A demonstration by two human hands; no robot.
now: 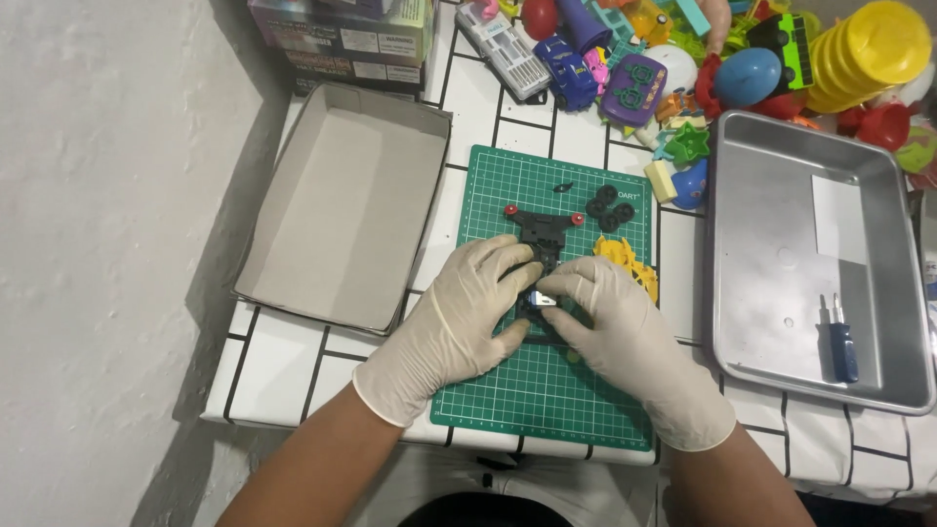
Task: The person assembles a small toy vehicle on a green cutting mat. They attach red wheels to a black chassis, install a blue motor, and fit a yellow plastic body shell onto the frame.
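Both forearms come up from the bottom edge, bare to the wrist, then gloved in pale latex. Left hand and right hand meet over the middle of the green cutting mat, which lies on the white-tiled bench. Between their fingertips sits a small dark part with a bright metal bit; each hand's grip is pinched onto it from its own side, thumbs and forefingers closed around it, low over the mat.

Just beyond the fingers lies a black toy chassis with red caps at its ends, flat on the mat. Right of it, partly hidden by the right hand, is a yellow toy shell. Farther up the mat rests a cluster of small black wheels.

Left of the mat stands an open grey cardboard box lid. To the right sits a metal tray holding a blue-handled screwdriver and a white slip of paper.

Along the far edge a heap of colourful plastic toys spreads, with a yellow stacked cup toy at its right end.
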